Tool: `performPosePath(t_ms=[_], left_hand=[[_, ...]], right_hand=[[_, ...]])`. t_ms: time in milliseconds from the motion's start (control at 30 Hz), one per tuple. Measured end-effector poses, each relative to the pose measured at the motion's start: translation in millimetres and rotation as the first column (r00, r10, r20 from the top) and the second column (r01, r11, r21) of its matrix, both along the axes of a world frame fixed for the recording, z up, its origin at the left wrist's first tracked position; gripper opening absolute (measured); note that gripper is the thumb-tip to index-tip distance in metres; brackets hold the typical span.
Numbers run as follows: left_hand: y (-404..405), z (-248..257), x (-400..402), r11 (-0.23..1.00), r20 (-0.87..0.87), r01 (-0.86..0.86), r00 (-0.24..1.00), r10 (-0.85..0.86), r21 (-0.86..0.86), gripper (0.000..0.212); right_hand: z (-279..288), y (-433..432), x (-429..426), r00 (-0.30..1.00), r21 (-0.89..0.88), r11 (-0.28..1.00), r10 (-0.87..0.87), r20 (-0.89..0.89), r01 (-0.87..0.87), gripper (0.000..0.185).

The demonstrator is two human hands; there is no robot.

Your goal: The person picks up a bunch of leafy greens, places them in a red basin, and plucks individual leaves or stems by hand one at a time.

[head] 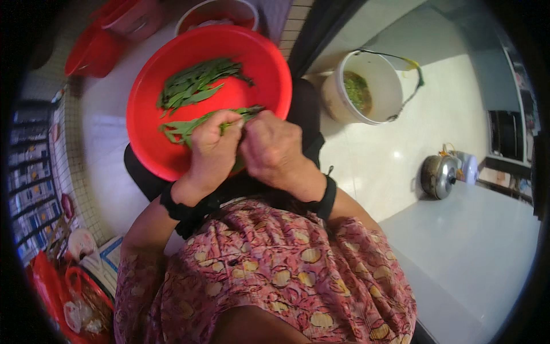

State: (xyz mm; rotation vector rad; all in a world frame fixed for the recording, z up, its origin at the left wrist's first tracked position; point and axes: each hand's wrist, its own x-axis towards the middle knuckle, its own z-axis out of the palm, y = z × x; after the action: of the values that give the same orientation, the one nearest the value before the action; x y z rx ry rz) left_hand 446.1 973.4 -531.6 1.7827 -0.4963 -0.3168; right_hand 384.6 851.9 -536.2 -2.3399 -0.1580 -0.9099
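Note:
A wide red plastic basin [146, 86] rests on my lap. Both hands are over its near right part, close together, gripping one bunch of leafy green stems [184, 129]. My left hand [217, 146] is closed around the leafy part, thumb on top. My right hand [273, 150] is shut on the darker stem end, with its fingers curled and mostly hidden. A pile of long green leaves [200, 84] lies on the far side of the basin, apart from the held bunch. Each wrist has a black band.
A white bucket [335, 92] with green bits in liquid stands on the tiled floor to the right. Beyond the basin is another white bucket [184, 19]; red containers [92, 53] are at upper left. A lidded metal pot [436, 177] stands by a pale grey surface [468, 241].

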Motion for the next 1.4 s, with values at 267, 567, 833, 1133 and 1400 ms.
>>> performPosePath(t_ms=[267, 567, 833, 1133, 1400], left_hand=[[-3.4, 7.2, 9.3, 0.989, -0.278, -0.057, 0.96, 0.018, -0.134, 0.007], [-17.2, 5.0, 7.2, 0.978, -0.372, 0.037, 0.922, -0.113, -0.206, 0.01], [-15.8, -1.2, 5.2, 0.98, -0.328, 0.086, 0.934, -0.142, -0.18, 0.011], [-16.5, 4.4, -0.4, 0.988, -0.379, 0.047, 0.92, -0.101, -0.149, 0.01], [-24.5, 16.4, -8.7, 0.962, -0.266, 0.131, 0.944, -0.195, -0.238, 0.011]], right_hand=[[-3.4, 7.7, -4.2, 0.996, 0.434, 0.9, 0.07, -0.054, -0.04, 0.01], [-8.8, -9.4, -11.8, 0.915, 0.92, 0.378, 0.327, -0.237, 0.103, 0.019], [-10.6, -11.0, -19.1, 0.925, 0.918, 0.389, 0.314, -0.213, 0.079, 0.019], [-14.2, -16.9, -19.9, 0.916, 0.969, 0.185, 0.337, -0.217, 0.162, 0.012], [15.0, -32.7, -33.4, 0.907, 0.973, -0.186, 0.418, -0.047, 0.136, 0.008]])
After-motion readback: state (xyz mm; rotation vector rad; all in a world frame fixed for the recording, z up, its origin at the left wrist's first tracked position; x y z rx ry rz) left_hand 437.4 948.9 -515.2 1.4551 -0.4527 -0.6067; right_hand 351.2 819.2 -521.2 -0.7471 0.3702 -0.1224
